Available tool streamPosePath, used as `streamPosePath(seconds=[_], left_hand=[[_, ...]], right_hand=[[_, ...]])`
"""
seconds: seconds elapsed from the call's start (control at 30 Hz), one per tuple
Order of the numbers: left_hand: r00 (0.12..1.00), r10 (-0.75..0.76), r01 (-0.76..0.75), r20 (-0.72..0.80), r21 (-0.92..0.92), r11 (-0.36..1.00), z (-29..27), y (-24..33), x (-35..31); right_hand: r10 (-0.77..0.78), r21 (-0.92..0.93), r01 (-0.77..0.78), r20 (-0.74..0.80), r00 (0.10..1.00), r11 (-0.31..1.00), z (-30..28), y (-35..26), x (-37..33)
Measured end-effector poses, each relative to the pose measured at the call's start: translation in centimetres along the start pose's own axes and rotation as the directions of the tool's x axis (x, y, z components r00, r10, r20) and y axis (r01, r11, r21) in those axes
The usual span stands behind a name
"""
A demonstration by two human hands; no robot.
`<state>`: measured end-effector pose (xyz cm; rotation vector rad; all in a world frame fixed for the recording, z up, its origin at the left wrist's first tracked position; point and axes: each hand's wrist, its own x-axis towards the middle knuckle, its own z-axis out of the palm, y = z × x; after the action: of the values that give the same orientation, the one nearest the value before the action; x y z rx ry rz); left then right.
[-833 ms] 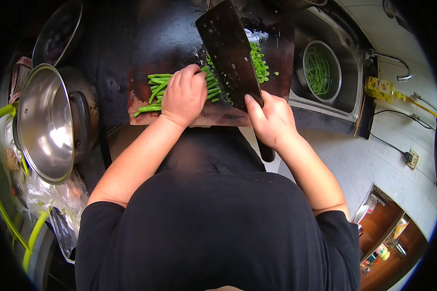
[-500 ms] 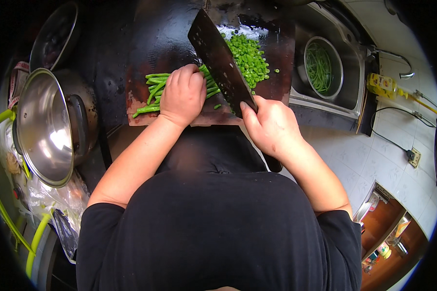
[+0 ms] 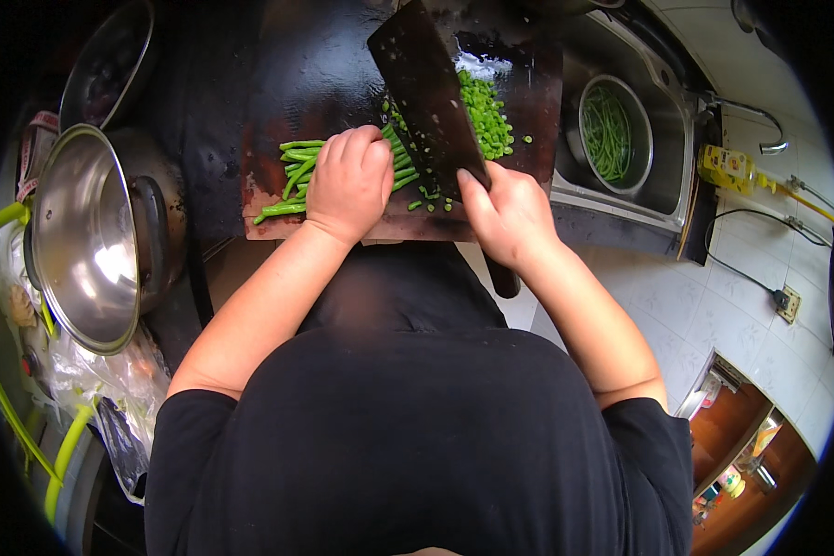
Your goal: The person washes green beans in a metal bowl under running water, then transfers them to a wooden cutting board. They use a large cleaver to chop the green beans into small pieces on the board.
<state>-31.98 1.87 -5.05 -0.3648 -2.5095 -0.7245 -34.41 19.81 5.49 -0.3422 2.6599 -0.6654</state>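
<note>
My left hand (image 3: 349, 181) is closed over a bundle of long green beans (image 3: 299, 174) on the dark cutting board (image 3: 292, 97). Their ends stick out on both sides of the hand. In my right hand (image 3: 507, 213) is a broad, dark cleaver (image 3: 426, 88), gripped where handle and blade meet. Small green bits cling to the blade. Its flat tilts over the board just right of the bundle and hides part of the chopped green beans (image 3: 487, 116) piled behind it. A few cut pieces (image 3: 428, 195) lie near the board's front edge.
At right, a metal sink (image 3: 663, 153) holds a bowl (image 3: 651, 139) of whole beans in water, beside a faucet (image 3: 774, 145) and a yellow bottle (image 3: 727, 169). To the left stand a steel pot (image 3: 88, 241) and another bowl (image 3: 125, 79), with plastic bags (image 3: 102, 371) below.
The cleaver has moved slightly and turned, its blade now showing broader and covering more of the chopped pile. Several more cut pieces lie near the front edge. My left hand has hardly moved.
</note>
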Motion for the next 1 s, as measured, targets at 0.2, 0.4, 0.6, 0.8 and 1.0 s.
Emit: streamPosePath(seconds=[0.2, 0.4, 0.6, 0.8, 1.0], left_hand=[[0.997, -0.075, 0.075, -0.001, -0.024, 0.997, 0.0, 0.2, -0.1], [0.999, -0.049, 0.050, 0.007, -0.027, 0.998, -0.1, 0.1, -0.1], [1.000, -0.017, 0.018, 0.015, -0.011, 1.000, 0.2, -0.2, 0.0], [1.000, -0.015, 0.016, 0.010, -0.043, 0.999, -0.3, -0.1, 0.0], [0.998, -0.066, 0.065, -0.013, -0.036, 0.997, 0.1, -0.1, -0.2]], right_hand=[[-0.024, -0.076, 0.028, 0.053, 0.998, 0.997, -1.9, -1.9, -2.6], [0.049, -0.134, -0.033, 0.123, 0.991, 0.990, -1.6, -2.8, -2.3], [0.072, -0.167, -0.050, 0.125, 0.990, 0.985, 0.4, -3.8, 0.9], [0.041, -0.025, -0.041, 0.021, 0.999, 0.999, 0.5, -1.0, 0.1], [-0.029, -0.041, 0.031, 0.039, 0.999, 0.999, -1.6, -1.8, -2.5]])
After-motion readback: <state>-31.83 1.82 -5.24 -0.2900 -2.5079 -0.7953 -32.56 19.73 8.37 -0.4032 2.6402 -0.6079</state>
